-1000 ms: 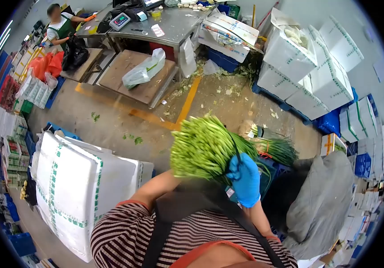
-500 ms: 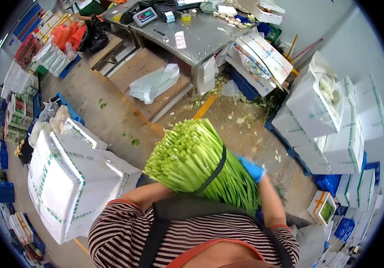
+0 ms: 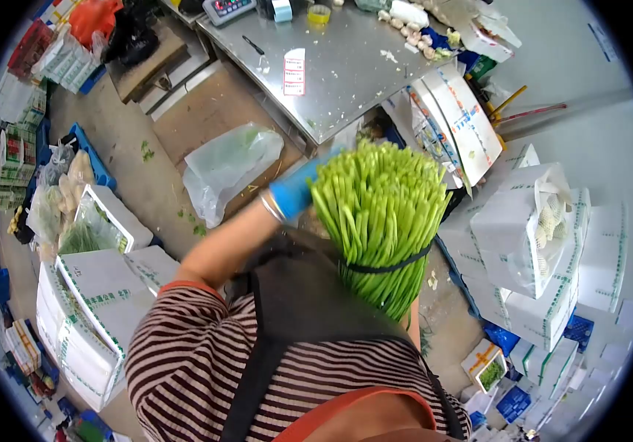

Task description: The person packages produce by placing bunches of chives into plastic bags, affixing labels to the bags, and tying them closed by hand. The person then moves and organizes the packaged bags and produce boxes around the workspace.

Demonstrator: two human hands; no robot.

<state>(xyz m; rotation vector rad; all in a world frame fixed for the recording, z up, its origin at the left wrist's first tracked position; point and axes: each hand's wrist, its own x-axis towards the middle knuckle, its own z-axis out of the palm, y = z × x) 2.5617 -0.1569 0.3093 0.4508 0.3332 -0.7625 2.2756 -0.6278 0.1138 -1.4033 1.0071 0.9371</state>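
Note:
A thick bundle of green vegetable stalks [image 3: 379, 206] is upright in front of my chest, cut ends up, with a dark band [image 3: 389, 267] round its middle. My left hand [image 3: 296, 190], in a blue glove with a bracelet at the wrist, is at the bundle's upper left side. Its fingers look stretched out, though blurred and partly behind the stalks. My right hand is hidden by the bundle; only a strip of my right forearm [image 3: 412, 318] shows below it. The bundle leans on the dark apron [image 3: 298, 295].
A metal table [image 3: 346, 74] ahead bears a scale [image 3: 226, 9], yellow tape [image 3: 318, 13], a label sheet [image 3: 294, 72] and a pen-like object [image 3: 253, 45]. A plastic bag [image 3: 232, 166] lies on a low board. White foam boxes stand left [image 3: 99, 295] and right [image 3: 508, 228].
The bundle has moved right and turned more upright. My left hand has come out from under it to its upper left side. My right hand has gone out of sight behind it.

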